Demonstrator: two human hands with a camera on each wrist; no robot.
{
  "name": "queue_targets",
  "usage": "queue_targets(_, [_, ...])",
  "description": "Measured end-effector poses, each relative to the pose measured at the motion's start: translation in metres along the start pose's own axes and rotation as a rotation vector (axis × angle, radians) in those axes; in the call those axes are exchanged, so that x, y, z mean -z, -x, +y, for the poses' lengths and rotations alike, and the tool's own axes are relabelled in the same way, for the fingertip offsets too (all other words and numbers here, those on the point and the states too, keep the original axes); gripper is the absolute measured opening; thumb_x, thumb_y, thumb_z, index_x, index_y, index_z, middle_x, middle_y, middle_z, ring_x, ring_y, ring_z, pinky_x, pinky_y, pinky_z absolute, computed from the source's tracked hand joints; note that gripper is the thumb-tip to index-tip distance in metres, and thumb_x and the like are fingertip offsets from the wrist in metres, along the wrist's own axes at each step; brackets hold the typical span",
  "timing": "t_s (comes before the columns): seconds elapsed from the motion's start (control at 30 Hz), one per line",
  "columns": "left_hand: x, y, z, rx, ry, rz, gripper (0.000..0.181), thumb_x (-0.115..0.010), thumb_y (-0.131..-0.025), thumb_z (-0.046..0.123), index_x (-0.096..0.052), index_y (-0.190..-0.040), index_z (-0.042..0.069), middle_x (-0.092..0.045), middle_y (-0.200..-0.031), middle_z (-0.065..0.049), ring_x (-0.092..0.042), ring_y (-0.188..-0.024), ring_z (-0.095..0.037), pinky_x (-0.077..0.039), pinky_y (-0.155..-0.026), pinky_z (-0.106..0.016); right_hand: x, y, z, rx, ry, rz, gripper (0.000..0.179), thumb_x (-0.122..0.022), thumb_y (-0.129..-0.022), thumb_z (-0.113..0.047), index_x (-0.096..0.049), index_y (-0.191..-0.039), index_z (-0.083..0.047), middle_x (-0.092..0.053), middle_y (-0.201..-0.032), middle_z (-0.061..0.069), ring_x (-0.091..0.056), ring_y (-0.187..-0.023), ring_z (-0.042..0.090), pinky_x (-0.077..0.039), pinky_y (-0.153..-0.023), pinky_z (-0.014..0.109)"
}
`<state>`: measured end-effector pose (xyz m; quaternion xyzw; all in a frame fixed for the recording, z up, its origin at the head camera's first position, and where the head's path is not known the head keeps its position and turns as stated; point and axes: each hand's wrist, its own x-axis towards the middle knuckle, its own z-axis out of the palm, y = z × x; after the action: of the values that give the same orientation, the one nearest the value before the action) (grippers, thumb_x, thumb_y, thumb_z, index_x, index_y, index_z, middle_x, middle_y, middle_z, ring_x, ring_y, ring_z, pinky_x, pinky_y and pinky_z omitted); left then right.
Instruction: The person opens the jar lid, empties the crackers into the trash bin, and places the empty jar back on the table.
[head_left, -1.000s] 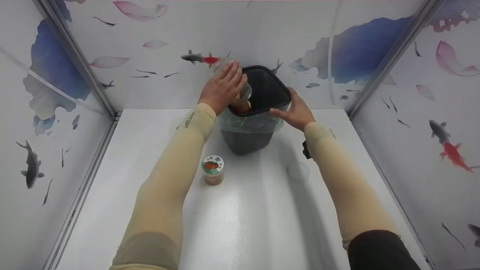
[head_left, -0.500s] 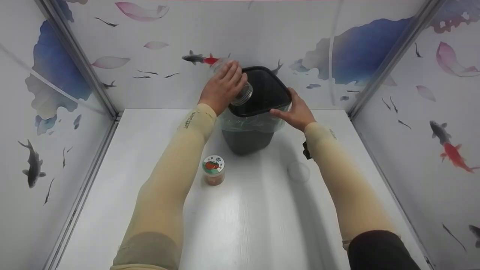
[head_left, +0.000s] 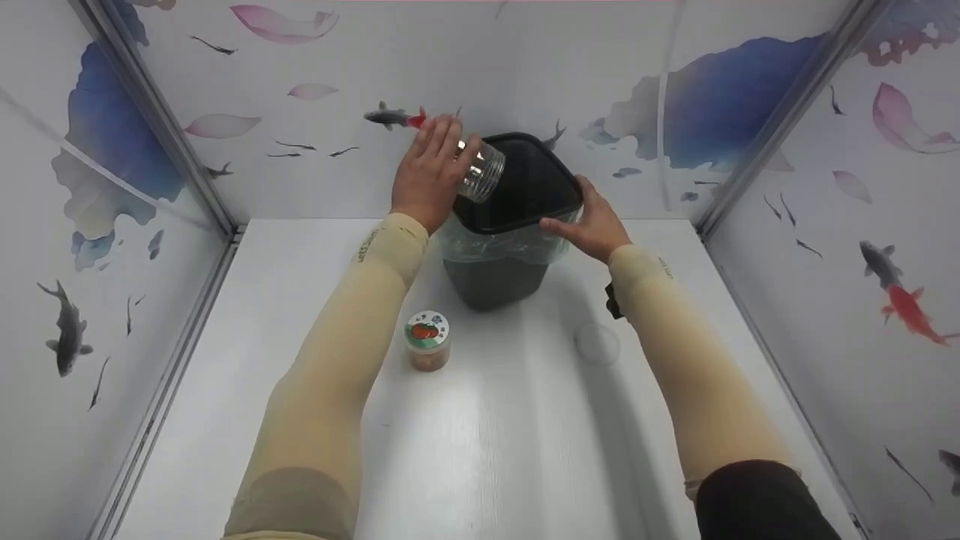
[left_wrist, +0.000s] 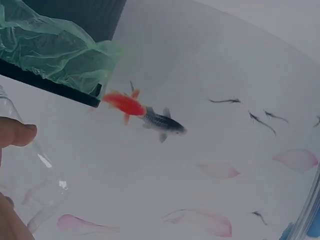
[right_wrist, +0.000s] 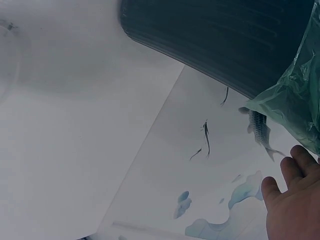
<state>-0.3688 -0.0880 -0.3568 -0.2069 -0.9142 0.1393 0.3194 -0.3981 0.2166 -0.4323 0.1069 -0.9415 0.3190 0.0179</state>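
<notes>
My left hand (head_left: 429,176) grips a clear jar (head_left: 486,172), tilted with its ridged mouth over the left side of a black trash bin (head_left: 495,283). The jar's walls look see-through, with no orange contents showing. In the left wrist view, a thumb lies along the clear jar (left_wrist: 50,175), just below the bin's rim (left_wrist: 55,87). My right hand (head_left: 596,225) holds the bin at its right corner, thumb on the front rim and fingers round the side. A thin greenish bag (head_left: 495,249) lines the bin and hangs over its outside. The bin's bottom is dark.
A second jar (head_left: 427,341) with a tomato-printed lid and reddish contents stands on the white table in front of the bin. A clear round lid (head_left: 598,344) lies to the right, near my right forearm. Printed wall panels (head_left: 300,180) enclose the table behind and at both sides.
Orange contents at the jar's mouth one second ago are gone from view. My left hand has shifted slightly left and turned, showing more of the jar. My right hand and the bin stay put.
</notes>
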Motion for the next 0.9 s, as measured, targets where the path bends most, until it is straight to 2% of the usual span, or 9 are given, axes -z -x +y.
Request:
queue_targets(0.17, [-0.002,0.005,-0.004,0.159,0.135,0.057,0.075,-0.067,-0.080,0.001,-0.038,-0.148,0.016,-0.036,-0.150,-0.017,-0.026,-0.144,-0.032,0.006,-0.118,-0.038,0.000,-0.001,0.001,0.005,-0.009,-0.001,0.122,-0.069,-0.074,-0.075,-0.010,-0.161,-0.014,-0.023,-0.162,0.012,-0.024,-0.147,0.030,-0.020,-0.117,0.048])
queue_targets(0.3, [-0.004,0.011,-0.005,0.264,0.227,0.081,0.072,-0.062,-0.084,0.004,-0.037,-0.150,0.017,-0.035,-0.152,-0.014,-0.024,-0.146,-0.029,0.005,-0.119,-0.037,0.000,-0.001,0.002,0.001,-0.018,0.000,0.122,-0.069,-0.073,-0.076,-0.010,-0.161,-0.014,-0.022,-0.162,0.011,-0.023,-0.147,0.028,-0.020,-0.117,0.048])
queue_targets(0.4, [-0.004,0.017,-0.004,0.350,0.342,0.122,0.071,-0.068,-0.086,0.015,-0.037,-0.150,0.017,-0.037,-0.153,-0.012,-0.025,-0.146,-0.027,0.003,-0.119,-0.036,0.000,-0.002,0.002,-0.002,-0.019,-0.005,0.122,-0.068,-0.073,-0.077,-0.010,-0.161,-0.015,-0.022,-0.163,0.010,-0.022,-0.148,0.028,-0.019,-0.117,0.048])
queue_targets(0.53, [-0.005,0.026,-0.001,0.466,0.514,0.210,0.081,-0.079,-0.080,0.030,-0.040,-0.149,0.016,-0.042,-0.149,-0.009,-0.030,-0.143,-0.023,-0.002,-0.119,-0.033,0.000,-0.001,0.002,-0.002,-0.014,-0.013,0.122,-0.068,-0.074,-0.077,-0.009,-0.161,-0.015,-0.021,-0.163,0.011,-0.022,-0.148,0.028,-0.019,-0.117,0.048])
queue_targets(0.7, [-0.005,0.036,0.006,0.581,0.678,0.325,0.086,-0.085,-0.074,0.040,-0.045,-0.145,0.012,-0.050,-0.142,-0.004,-0.041,-0.134,-0.017,-0.017,-0.116,-0.031,0.000,0.000,0.002,-0.013,-0.018,-0.013,0.123,-0.067,-0.073,-0.078,-0.008,-0.161,-0.015,-0.019,-0.163,0.011,-0.021,-0.148,0.029,-0.018,-0.117,0.049])
queue_targets(0.77, [-0.003,0.041,0.010,0.619,0.729,0.336,0.088,-0.085,-0.073,0.044,-0.045,-0.144,0.012,-0.052,-0.140,-0.003,-0.044,-0.131,-0.016,-0.022,-0.114,-0.031,0.000,0.000,0.002,-0.019,-0.017,-0.014,0.124,-0.067,-0.072,-0.078,-0.007,-0.161,-0.016,-0.018,-0.164,0.011,-0.020,-0.148,0.029,-0.018,-0.118,0.049])
queue_targets(0.9, [0.003,0.054,0.019,0.672,0.818,0.317,0.093,-0.085,-0.072,0.051,-0.042,-0.145,0.011,-0.054,-0.137,-0.003,-0.048,-0.125,-0.016,-0.027,-0.111,-0.032,0.000,-0.002,0.003,-0.015,-0.005,-0.011,0.123,-0.067,-0.073,-0.078,-0.008,-0.161,-0.016,-0.018,-0.164,0.010,-0.020,-0.148,0.028,-0.018,-0.118,0.048])
